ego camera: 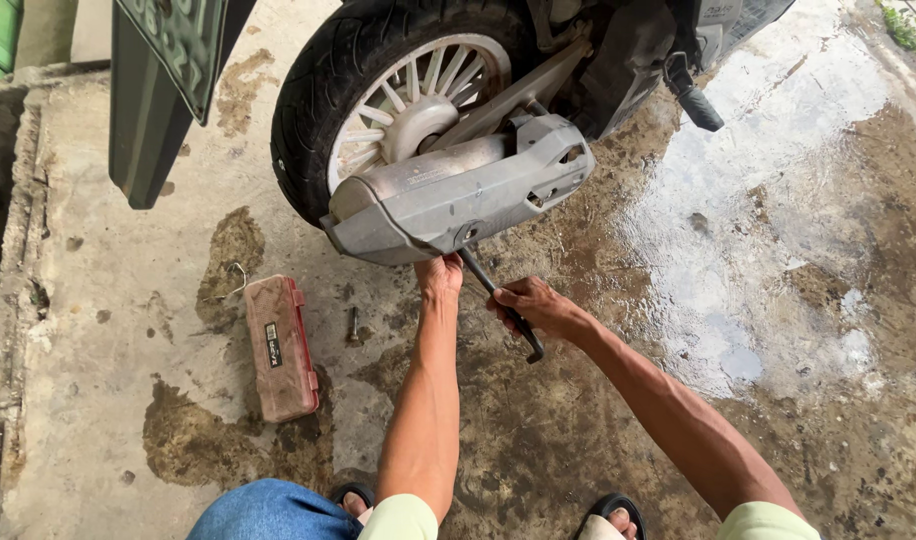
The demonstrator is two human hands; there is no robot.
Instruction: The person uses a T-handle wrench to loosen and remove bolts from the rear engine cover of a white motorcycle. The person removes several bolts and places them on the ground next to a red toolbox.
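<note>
A: Left hand (440, 272) raised to the underside of the grey exhaust heat shield (463, 195), fingers curled up against its lower edge; arm straight, reaching forward from the knee.

B: Right hand (531, 304)?

A: Closed in a fist around the black wrench handle (501, 303), forearm angled in from the right. Handle runs diagonally, upper end at the shield's bottom bolt area, lower end free above the floor.

B: Surroundings?

A: Rear wheel (393, 95) with white spokes behind the shield. Red tool case (279, 348) lies shut on the stained concrete floor (98, 380), well left of the hands; a loose bolt (353, 324) beside it. Wet patch at right.
</note>
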